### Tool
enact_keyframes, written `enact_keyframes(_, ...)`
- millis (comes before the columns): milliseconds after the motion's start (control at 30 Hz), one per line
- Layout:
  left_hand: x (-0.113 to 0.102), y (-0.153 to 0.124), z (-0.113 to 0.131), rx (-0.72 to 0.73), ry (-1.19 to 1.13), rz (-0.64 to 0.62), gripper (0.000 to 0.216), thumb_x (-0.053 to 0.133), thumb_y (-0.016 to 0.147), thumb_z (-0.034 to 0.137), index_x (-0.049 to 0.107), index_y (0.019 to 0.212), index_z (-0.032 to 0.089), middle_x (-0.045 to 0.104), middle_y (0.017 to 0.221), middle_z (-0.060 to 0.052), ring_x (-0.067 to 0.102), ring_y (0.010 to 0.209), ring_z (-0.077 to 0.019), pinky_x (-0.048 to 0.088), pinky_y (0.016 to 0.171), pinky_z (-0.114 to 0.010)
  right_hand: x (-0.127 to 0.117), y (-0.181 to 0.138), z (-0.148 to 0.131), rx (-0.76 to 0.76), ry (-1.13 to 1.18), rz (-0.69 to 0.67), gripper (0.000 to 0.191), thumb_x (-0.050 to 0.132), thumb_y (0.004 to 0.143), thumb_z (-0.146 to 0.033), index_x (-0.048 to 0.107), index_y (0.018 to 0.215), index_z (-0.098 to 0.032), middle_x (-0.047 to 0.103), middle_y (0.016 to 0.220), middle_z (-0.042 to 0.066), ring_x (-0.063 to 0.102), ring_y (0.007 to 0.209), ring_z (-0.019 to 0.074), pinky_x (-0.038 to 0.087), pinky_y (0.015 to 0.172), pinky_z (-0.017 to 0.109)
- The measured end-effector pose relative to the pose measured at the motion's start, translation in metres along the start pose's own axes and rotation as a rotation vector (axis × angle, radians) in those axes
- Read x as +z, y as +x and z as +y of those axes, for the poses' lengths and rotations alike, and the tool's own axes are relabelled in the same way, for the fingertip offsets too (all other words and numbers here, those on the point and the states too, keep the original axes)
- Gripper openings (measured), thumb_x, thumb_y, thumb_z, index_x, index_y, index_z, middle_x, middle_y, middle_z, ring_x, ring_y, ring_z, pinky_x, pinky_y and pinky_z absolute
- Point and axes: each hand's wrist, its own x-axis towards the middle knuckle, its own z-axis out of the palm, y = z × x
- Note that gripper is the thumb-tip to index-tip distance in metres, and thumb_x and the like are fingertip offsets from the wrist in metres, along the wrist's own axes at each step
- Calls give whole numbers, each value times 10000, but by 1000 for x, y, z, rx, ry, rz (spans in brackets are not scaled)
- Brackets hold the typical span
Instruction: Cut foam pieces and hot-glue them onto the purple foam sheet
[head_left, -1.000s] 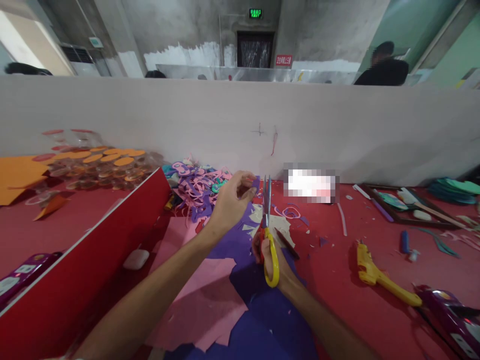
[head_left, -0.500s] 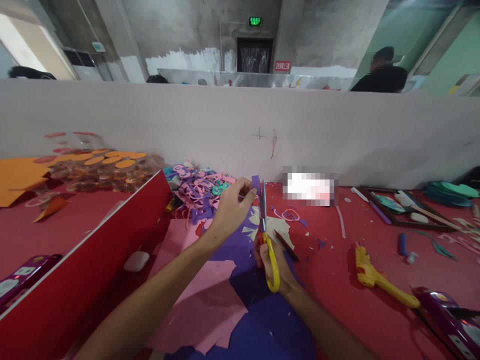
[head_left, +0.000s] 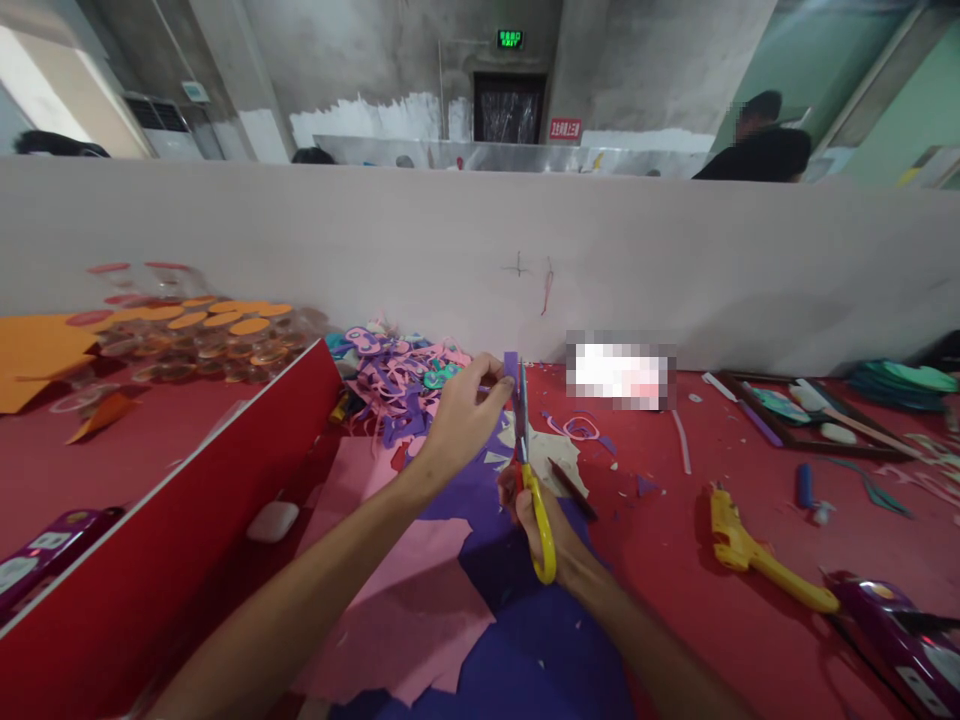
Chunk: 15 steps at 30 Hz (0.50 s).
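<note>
My left hand [head_left: 466,408] pinches a small purple strip [head_left: 511,366], which looks like foam or paper, between thumb and fingers. In my right hand [head_left: 551,525] is a pair of scissors [head_left: 541,530] with yellow handles, its blades pointing up and away from me. The blades stand close along the right side of the strip; whether they touch it I cannot tell. Below both hands lie a dark purple sheet [head_left: 540,640] and a pink sheet [head_left: 409,610] with a jagged cut edge. A brown pencil-like stick [head_left: 572,490] rests beside the right hand on pale scraps [head_left: 559,455].
A heap of purple and pink offcuts [head_left: 390,385] lies behind my left hand. A red divider [head_left: 187,500] runs along the left, with orange-topped clear cups [head_left: 217,335] beyond it. At right are a yellow glue gun [head_left: 765,565] and a dark tray [head_left: 817,420]. A white partition [head_left: 375,240] stands behind.
The scissor blades have drawn closer together and shifted slightly left, toward the purple strip. My right hand moved a little left with them; my left hand stays nearly still.
</note>
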Motion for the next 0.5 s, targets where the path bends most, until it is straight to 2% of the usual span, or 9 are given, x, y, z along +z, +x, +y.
enact_keyframes(133,2,-3,1,0,-4,-8,141,545,896,174,494,767,194,570,764,8,514,707,-125,397,656,-257,-1,-3,-7,18,17,27,632,445,893,-808,620,990,-209,561,766,44,499,641,175,435,552,307)
enact_keyframes(500,12,-8,-3,-1,-41,33,109,552,905,205,506,807,198,558,785,7,530,719,-126,423,680,-266,-1,-2,0,-1,25,52,632,481,876,-800,662,981,-204,526,695,41,427,566,167,398,466,311)
